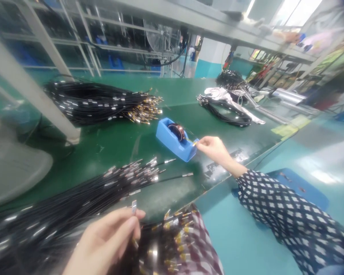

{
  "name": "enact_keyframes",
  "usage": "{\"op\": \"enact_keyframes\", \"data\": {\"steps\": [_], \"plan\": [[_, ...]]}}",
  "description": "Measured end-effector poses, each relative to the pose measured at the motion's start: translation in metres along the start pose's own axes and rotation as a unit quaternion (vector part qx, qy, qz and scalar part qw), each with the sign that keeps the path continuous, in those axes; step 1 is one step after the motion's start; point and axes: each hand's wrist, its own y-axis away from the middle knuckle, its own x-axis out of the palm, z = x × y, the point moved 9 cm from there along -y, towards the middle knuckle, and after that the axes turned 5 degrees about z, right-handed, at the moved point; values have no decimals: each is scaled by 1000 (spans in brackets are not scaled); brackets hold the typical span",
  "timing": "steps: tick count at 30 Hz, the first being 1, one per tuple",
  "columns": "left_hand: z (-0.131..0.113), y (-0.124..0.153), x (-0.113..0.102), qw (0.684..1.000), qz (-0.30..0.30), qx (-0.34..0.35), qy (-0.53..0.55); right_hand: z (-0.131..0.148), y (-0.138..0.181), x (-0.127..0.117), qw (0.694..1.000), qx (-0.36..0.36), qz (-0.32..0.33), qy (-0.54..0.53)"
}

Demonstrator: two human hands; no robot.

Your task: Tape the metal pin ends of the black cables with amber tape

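Note:
My right hand (213,149) reaches out to the blue tape dispenser (176,139) on the green bench and pinches the free end of the tape at its front edge. My left hand (109,238) is low and close to me, fingers pinched round a black cable with a silver tip (133,206) sticking up. Under that hand lies a bundle of black cables with gold tips (172,233) on checked cloth in my lap. A long bundle of black cables with silver tips (109,187) lies across the bench in front of me.
A coiled heap of black cables with gold ends (103,103) lies at the back left beside a white frame post (31,91). Another black cable coil (229,112) and white cloth lie at the back right. A blue stool (298,185) stands below the bench edge.

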Motion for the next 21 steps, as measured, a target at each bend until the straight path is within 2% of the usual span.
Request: {"op": "enact_keyframes", "data": {"steps": [3,5,7,10,12,14,16,21], "plan": [[0,1,-1,1000,4,3,0,-1,6,-2,999,-6,-27,24],[-3,3,-3,1000,-4,9,10,-2,14,6,1000,-4,-9,15],[-10,5,-3,1000,-12,22,7,0,29,25,999,-1,52,-13],[-21,6,2,999,-5,44,-22,17,63,68,974,0,211,-81],[-26,5,5,998,-1,54,-38,38,92,99,925,10,340,-167],[-29,4,7,997,-2,65,-47,61,116,118,875,16,424,-235],[-30,4,9,996,-3,75,-51,80,127,127,854,7,458,-247],[-34,6,15,994,7,90,-69,100,135,135,863,-17,476,-171]]}}
